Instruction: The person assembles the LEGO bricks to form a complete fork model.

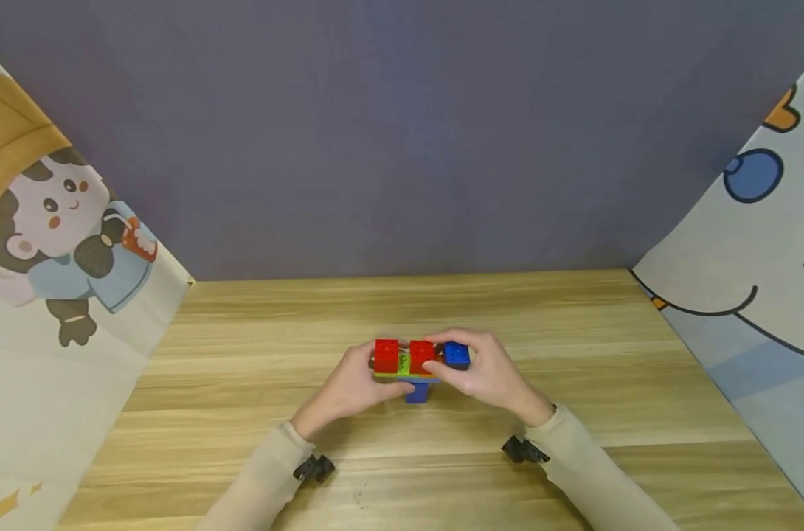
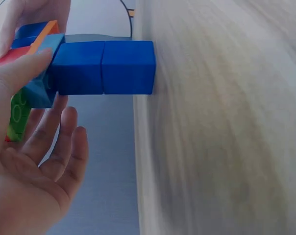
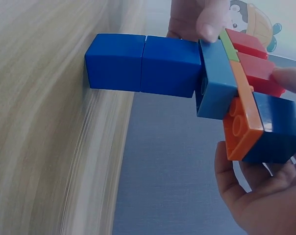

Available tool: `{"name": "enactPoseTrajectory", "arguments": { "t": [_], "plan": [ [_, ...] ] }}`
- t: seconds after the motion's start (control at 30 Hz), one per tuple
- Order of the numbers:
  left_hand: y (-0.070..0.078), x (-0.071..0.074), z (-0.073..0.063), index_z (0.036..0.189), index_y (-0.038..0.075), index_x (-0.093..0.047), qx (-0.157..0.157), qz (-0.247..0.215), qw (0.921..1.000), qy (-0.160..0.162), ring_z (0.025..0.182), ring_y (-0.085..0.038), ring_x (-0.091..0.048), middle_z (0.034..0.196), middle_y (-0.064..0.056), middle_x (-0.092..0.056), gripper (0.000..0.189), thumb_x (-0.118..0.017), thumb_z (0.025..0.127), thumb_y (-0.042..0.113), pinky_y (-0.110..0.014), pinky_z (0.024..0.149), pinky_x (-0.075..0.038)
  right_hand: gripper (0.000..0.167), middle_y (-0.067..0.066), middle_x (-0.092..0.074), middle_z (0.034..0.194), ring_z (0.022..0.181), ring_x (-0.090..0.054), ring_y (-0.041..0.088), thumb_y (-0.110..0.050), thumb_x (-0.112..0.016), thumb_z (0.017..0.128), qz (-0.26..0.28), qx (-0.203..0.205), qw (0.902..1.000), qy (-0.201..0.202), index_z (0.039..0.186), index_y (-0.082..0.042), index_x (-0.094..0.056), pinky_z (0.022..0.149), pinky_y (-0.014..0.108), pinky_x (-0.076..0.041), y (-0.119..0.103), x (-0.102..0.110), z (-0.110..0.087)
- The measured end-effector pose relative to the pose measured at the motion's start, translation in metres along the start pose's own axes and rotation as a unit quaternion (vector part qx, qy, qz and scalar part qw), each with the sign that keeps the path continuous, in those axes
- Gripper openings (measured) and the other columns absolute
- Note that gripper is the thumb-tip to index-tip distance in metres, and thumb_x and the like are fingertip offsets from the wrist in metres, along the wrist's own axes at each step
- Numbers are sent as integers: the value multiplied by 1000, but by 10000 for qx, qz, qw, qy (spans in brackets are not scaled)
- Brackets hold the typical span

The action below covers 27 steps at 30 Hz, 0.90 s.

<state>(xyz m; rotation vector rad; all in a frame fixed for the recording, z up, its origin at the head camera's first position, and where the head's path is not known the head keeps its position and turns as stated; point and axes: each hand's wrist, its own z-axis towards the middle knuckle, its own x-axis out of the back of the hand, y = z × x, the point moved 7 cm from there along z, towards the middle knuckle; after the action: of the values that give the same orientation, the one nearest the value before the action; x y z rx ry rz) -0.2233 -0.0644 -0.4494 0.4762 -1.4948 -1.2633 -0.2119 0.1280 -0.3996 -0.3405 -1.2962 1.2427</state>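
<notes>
A structure of toy building blocks stands on the wooden table. Its column is two stacked blue blocks (image 3: 116,63). Across the top lie a lighter blue block (image 3: 217,81), then a green block (image 1: 404,362) and an orange block (image 3: 247,120). Above these sit a left red block (image 1: 386,355), a second red block (image 1: 420,354) and a dark blue block (image 1: 456,354) at the right end. My left hand (image 1: 357,383) holds the left part, its thumb on the lighter blue block. My right hand (image 1: 488,374) pinches the second red block between thumb and fingers; some fingertips are hidden behind.
The wooden table (image 1: 256,354) spreads around the hands on all sides. A grey panel (image 1: 402,147) rises at its back edge. Printed cartoon panels flank it, a left panel (image 1: 143,332) and a right panel (image 1: 701,258). Small black devices sit at both wrists.
</notes>
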Motion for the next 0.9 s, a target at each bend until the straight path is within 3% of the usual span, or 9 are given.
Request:
{"name": "enactPoseTrajectory", "arguments": {
  "t": [0.13, 0.5, 0.9],
  "plan": [
    [-1, -3, 2, 135, 14, -70, -70, 3, 10000, 4, 106, -13, -74, 127, 0, -77, 57, -93, 83, 19, -30, 95, -60, 33, 9, -80, 120, 97, -76, 20, -17, -85, 92, -3, 47, 10000, 24, 123, -10, -78, 77, 28, -63, -2, -1, 0],
    [-3, -6, 4, 134, 13, -69, -119, -1, 9999, 20, 107, -13, -74, 125, 0, -77, 59, -94, 80, 14, -30, 96, -60, 33, 7, -81, 116, 95, -76, 16, -13, -88, 89, -39, 405, 9990, 159, 121, -10, -79, 77, 30, -64, -5, -1, -4],
    [-2, -5, 4, 136, 9, -67, -114, 43, 9999, 7, 107, -15, -74, 126, -3, -77, 62, -94, 80, 13, -29, 94, -60, 33, 7, -81, 118, 94, -76, 15, -16, -88, 89, -139, 25, 9999, 34, 121, -10, -80, 76, 28, -64, -1, -1, -2]
  ]
}}
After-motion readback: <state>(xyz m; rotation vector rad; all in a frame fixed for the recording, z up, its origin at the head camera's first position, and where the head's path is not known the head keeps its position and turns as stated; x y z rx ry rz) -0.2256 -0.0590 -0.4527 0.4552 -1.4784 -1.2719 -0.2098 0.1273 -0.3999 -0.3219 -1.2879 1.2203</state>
